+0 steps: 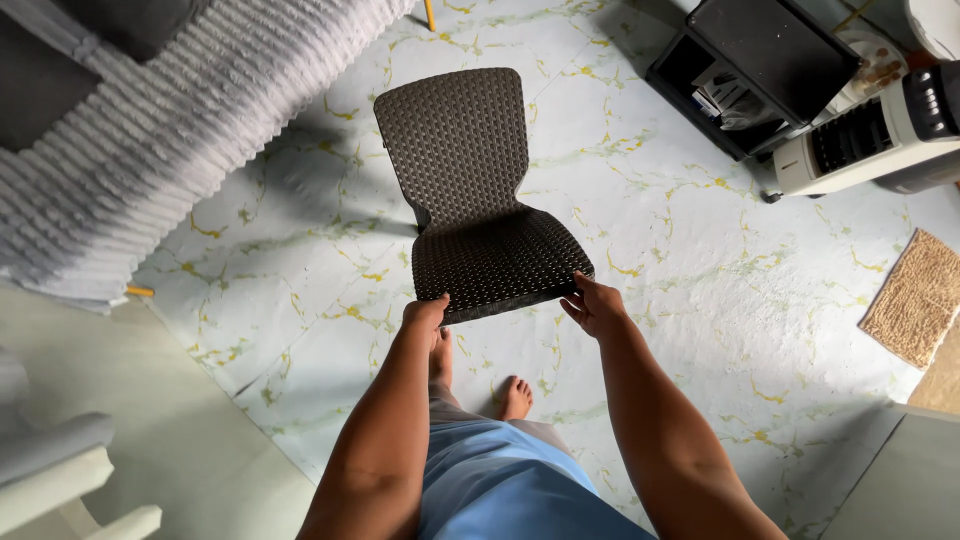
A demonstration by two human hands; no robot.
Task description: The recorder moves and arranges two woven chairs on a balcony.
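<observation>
At the far left a pale padded armrest (50,470), smooth and rounded, juts in from the lower corner. Above it a grey bedspread (170,130) with a raised ribbed weave drapes in soft rows down toward the floor (700,290), which is glossy white marble-pattern tile veined with yellow and green.

The left hand (424,312) has its grip pinching the front left corner of the chair (470,190), fingers curled under the seat edge and thumb on top. The chair is dark brown moulded plastic with a woven, rattan-like texture of small pale dots; its back is a tall rounded panel that narrows to a waist where it meets the wide, slightly curved seat. It hangs over the middle of the floor in front of the person, back tilted away, seat front held between the two hands. Below it two bare feet (515,397) stand on the tile, with light blue fabric at the lap.

The right hand (594,304) has its grip pressed on the seat's front right corner, fingers wrapped beneath the rim.

Further right stands a black boxy shelf unit (750,70) with open compartments, then a white plastic appliance (860,140) with a dark slatted grille, and at the right edge a tan shaggy mat (915,295).
</observation>
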